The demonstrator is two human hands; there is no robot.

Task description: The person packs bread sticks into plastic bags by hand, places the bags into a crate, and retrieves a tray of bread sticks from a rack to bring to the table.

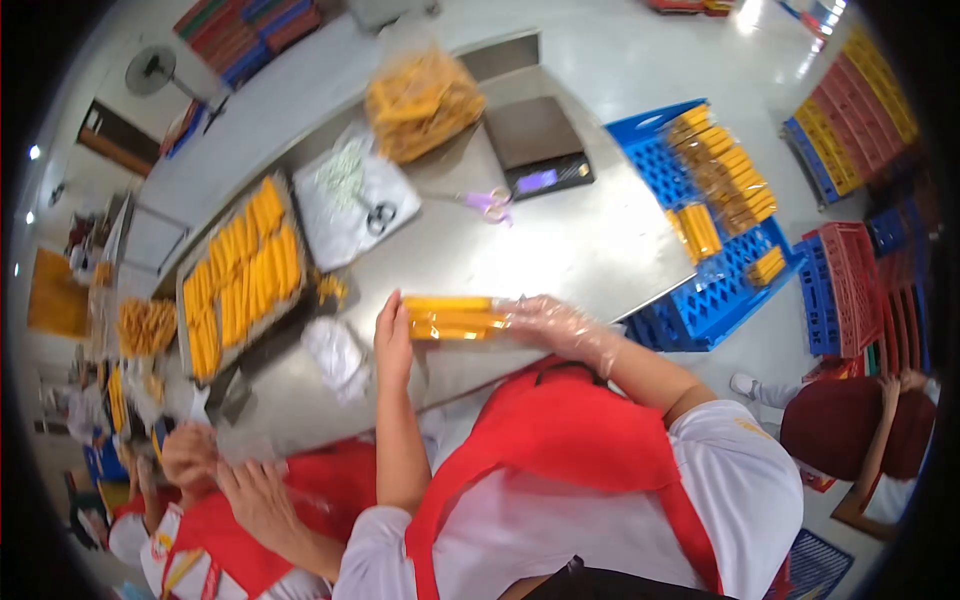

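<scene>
Left hand (392, 335) lay open against one end of the packed yellow sticks (452, 317); gloved right hand (555, 325) gripped the other end. Squaring both ends evenly, beside the tray (184, 300), seemed advisable.

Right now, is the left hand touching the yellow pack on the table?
Touching. The head view shows the left hand pressed flat against the end of the yellow pack, with no gap between them.

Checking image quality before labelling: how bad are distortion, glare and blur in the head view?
Head view: strong fisheye, black corners, the table edges bowed; glare on the floor at top; soft blur throughout, so the yellow sticks between left hand and gloved right hand lack fine detail.
</scene>
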